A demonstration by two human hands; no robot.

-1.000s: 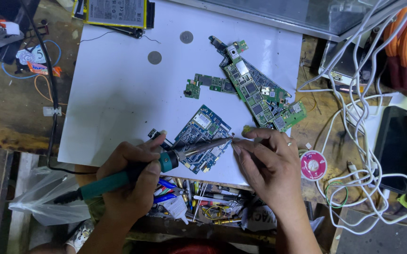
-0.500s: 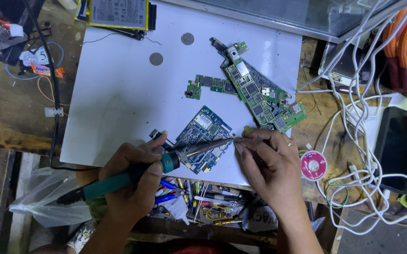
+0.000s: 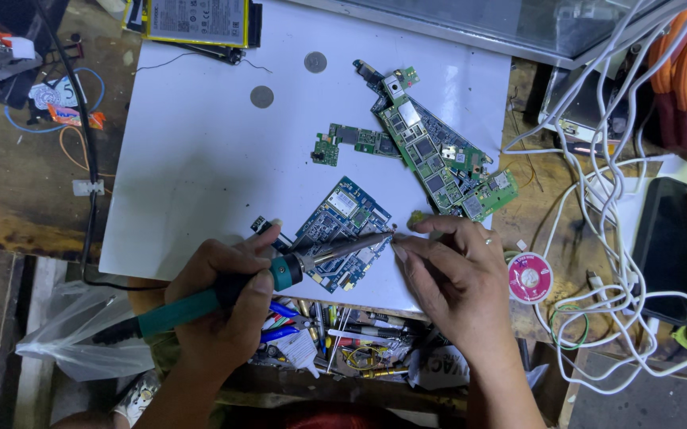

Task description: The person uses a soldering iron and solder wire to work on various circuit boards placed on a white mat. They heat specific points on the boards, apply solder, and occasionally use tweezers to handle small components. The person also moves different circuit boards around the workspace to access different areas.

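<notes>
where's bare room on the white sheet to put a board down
The left half of the white sheet is bare, below the two coins and left of the blue board. The right side is crowded with green boards, and the front edge with both hands.

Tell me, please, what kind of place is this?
Most likely an electronics repair bench. The left hand holds a soldering iron to a blue circuit board, green circuit boards lie on the white sheet, and small tools crowd the front edge.

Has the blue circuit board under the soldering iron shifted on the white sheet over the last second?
No. The blue circuit board sits at the same spot against the white sheet and the long green board.
</notes>
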